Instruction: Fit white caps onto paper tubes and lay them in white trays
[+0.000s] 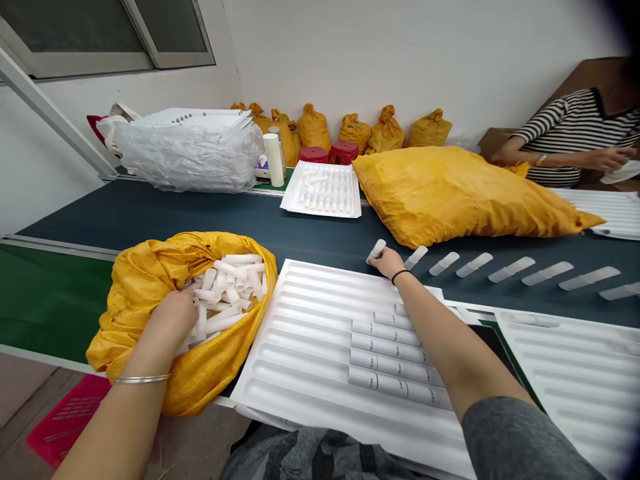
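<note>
My left hand point(175, 317) reaches into an open yellow woven sack point(150, 267) full of loose white plastic tubes point(233, 287). Its fingers curl among the tubes, and what they grip is partly hidden. Out on the dark belt, my right hand point(389, 261) has its fingers closed round a translucent white tube point(376, 250) held upright. To its right a row of similar tubes point(475, 264) stands along the belt. Between my arms lies a white grooved tray point(305, 333) with several printed white tubes point(390, 360) in its right-hand grooves.
A full yellow sack point(460, 193) lies across the belt's far side. Behind are a tray of tubes point(325, 190) and a plastic-wrapped stack point(190, 157). Another white tray point(575, 373) is at right. A person in a striped top point(565, 133) works at far right.
</note>
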Motion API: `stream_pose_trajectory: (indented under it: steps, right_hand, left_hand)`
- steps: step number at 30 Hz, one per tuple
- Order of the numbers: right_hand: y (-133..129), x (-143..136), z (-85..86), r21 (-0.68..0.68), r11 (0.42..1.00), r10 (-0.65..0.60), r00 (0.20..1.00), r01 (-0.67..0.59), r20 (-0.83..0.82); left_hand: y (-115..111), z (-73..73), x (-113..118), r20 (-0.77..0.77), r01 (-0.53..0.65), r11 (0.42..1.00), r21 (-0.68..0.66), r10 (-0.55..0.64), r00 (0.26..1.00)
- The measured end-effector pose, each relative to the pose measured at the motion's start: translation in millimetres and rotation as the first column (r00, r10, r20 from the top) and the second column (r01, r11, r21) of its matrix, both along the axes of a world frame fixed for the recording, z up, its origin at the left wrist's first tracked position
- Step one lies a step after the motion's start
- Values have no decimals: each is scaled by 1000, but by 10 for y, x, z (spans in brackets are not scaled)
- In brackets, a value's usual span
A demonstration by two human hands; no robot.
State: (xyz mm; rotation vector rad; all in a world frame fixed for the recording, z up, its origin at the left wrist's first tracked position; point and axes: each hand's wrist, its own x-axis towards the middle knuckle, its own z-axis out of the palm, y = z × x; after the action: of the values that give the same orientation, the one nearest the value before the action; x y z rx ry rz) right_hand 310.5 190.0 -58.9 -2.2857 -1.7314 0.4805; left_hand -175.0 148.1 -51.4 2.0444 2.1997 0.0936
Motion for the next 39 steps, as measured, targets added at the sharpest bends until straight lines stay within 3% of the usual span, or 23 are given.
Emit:
stream_pose_trajectory:
  steps: [3, 5, 7, 9, 12, 14, 17, 19, 21, 23, 28, 32, 36, 39]
  right_hand:
    - [-39, 45, 79, -64, 998, -13, 997, 17, 76]
    - [-214, -22, 165, -75, 997, 31, 992, -22, 119]
    - [-498, -155, 226, -96, 983, 169, 980, -159, 108]
    - [-832, -318, 231, -133, 928, 356, 933, -347, 54]
    - [-1239, -513, 159, -151, 845, 524, 851, -513, 39]
    - [-1376, -575, 122, -128, 826, 561, 824, -549, 83]
    - [-1432, -619, 167, -14, 834, 551, 831, -552, 70]
    - [-1437, -658, 257, 138, 836, 547, 828, -531, -127]
    - [-1444, -711, 365, 291, 824, 565, 737, -485, -371]
    - [-1451, -754, 462, 400, 792, 609, 644, -461, -463]
    - [-1443, -749, 592, 571, 605, 772, 584, -555, -251]
    - [-1446, -713, 613, 572, 540, 825, 524, -618, -213]
    - [-1462, -700, 637, 561, 515, 840, 512, -648, -180]
    - [-1464, -694, 654, 549, 570, 798, 570, -611, -194]
  left_hand:
    - [-2, 19, 52, -17, -15, 1000, -8, 14, 1000]
    - [-77, 86, 147, 6, 16, 999, 42, -16, 1000]
    - [-197, 170, 290, 52, 80, 991, 110, -86, 995]
    - [-341, 245, 489, 170, 151, 973, 174, -180, 969]
    - [-535, 302, 851, 406, 246, 926, 288, -350, 844]
    - [-621, 301, 1077, 455, 337, 858, 387, -496, 739]
    - [-694, 277, 1338, 404, 464, 746, 477, -655, 638]
    - [-728, 272, 1463, 358, 533, 708, 464, -700, 618]
    - [-758, 285, 1555, 316, 597, 675, 434, -734, 601]
    - [-782, 315, 1616, 300, 634, 650, 420, -758, 579]
    - [-822, 409, 1652, 299, 638, 670, 379, -742, 600]
    - [-874, 485, 1641, 347, 629, 691, 357, -723, 597]
    - [-915, 544, 1645, 380, 649, 665, 368, -745, 548]
    - [-916, 548, 1647, 345, 614, 633, 471, -773, 533]
